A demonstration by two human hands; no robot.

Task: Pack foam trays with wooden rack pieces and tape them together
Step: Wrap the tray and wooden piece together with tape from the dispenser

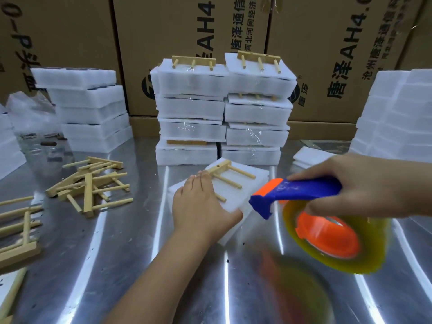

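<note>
Bench steel (117,265) shows open nearest, in front of the foam tray (236,199) and between it and the loose wooden rack pieces (93,185) at left. The left grip (201,206) lies flat, fingers straight, on the tray's left edge, fingertips touching the rack piece (230,175) on top. The right grip (364,183) curls round the tape dispenser (304,192), which hangs just beside the tray's right edge. Behind stand taped foam stacks (222,108), then cardboard boxes (163,31).
</note>
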